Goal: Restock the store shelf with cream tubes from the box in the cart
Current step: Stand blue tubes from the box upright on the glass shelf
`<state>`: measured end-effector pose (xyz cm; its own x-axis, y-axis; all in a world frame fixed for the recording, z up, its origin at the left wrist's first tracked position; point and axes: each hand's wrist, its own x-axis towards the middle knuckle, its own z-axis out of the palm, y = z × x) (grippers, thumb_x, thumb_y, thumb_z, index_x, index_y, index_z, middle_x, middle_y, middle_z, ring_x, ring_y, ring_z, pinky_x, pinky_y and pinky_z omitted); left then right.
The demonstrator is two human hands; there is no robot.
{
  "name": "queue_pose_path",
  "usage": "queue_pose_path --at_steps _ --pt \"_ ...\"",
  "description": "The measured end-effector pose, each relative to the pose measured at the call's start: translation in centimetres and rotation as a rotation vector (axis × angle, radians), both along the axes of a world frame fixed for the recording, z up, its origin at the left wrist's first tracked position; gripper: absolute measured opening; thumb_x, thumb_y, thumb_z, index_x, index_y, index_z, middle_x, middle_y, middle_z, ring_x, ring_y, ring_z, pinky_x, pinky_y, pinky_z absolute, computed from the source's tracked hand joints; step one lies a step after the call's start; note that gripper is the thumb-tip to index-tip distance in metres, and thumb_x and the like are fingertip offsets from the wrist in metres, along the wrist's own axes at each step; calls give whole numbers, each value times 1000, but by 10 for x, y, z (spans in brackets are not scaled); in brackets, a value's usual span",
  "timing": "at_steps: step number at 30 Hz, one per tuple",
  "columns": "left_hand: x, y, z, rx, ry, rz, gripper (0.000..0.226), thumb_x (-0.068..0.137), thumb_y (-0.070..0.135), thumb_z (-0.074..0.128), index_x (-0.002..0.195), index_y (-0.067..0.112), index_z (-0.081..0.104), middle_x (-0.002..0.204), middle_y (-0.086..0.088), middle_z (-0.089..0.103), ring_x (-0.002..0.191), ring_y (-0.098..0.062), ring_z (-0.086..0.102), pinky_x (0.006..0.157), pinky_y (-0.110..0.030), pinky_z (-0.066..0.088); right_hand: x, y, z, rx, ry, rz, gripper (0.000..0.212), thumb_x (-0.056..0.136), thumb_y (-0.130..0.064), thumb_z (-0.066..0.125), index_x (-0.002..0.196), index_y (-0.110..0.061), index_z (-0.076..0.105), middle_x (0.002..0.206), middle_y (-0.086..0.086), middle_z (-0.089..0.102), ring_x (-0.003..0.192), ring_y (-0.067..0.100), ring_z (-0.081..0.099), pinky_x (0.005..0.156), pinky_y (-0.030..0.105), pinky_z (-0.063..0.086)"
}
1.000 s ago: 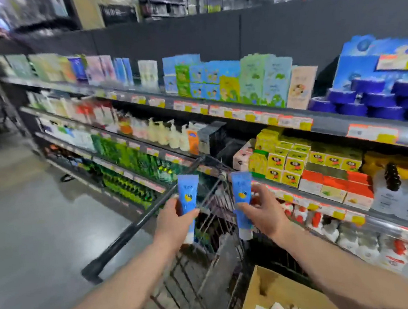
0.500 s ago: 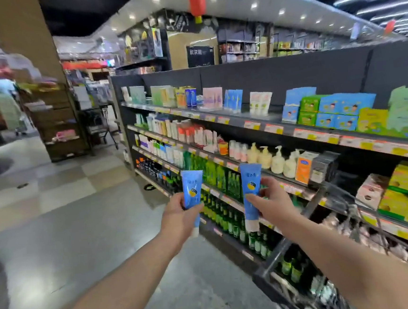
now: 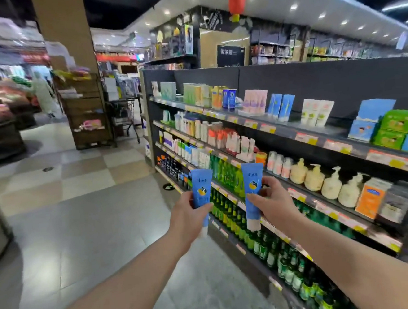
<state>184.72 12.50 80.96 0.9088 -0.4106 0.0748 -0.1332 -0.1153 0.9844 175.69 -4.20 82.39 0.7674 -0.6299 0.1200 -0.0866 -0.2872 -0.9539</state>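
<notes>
farther left along the shelf (image 3: 339, 129) now, left hand (image 3: 185, 218) grips left tube (image 3: 202, 190), right hand (image 3: 275, 203) grips right tube (image 3: 252, 189), caps down.

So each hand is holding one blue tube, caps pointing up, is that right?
Not quite: the caps point down. The left hand holds the left tube and the right hand the right tube, both blue, flat ends up, as the head view shows.
</notes>
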Motion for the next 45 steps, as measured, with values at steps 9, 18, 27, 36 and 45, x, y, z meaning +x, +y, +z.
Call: queue_pose_path --at_steps 9,18,27,36,45 --pt "162 -55 26 21 -35 33 30 86 13 65 113 16 54 104 -4 63 88 -18 61 73 -29 47 168 -59 15 4 -33 27 32 87 -18 67 113 -24 50 95 -5 60 83 13 60 69 29 49" --pt "266 -119 28 11 -17 2 24 86 16 66 107 18 54 104 -5 63 95 -25 61 84 -41 52 261 -118 26 16 -8 9 31 88 -14 66 112 -21 49 99 -3 60 92 20 61 81 39 53" --pt "372 -214 38 10 -75 -224 24 88 18 64 110 16 53 105 -4 62 92 -22 60 78 -35 48 344 -191 35 -44 -1 -186 29 86 -16 67 108 -22 49 107 5 61 97 26 63 85 46 54" --pt "482 -301 56 -54 -128 -441 24 87 17 65 108 18 53 97 1 60 82 -13 59 69 -27 48 422 -243 49 -69 -25 -432 30 85 -14 69 107 -17 48 109 5 63 98 23 63 83 37 53" --pt "494 -412 43 -104 -64 -686 21 87 14 65 105 15 55 100 -3 63 87 -15 61 68 -24 47 402 -316 67 -95 -16 -639 23 85 -14 67 97 -25 51 107 4 64 99 22 63 85 41 54"
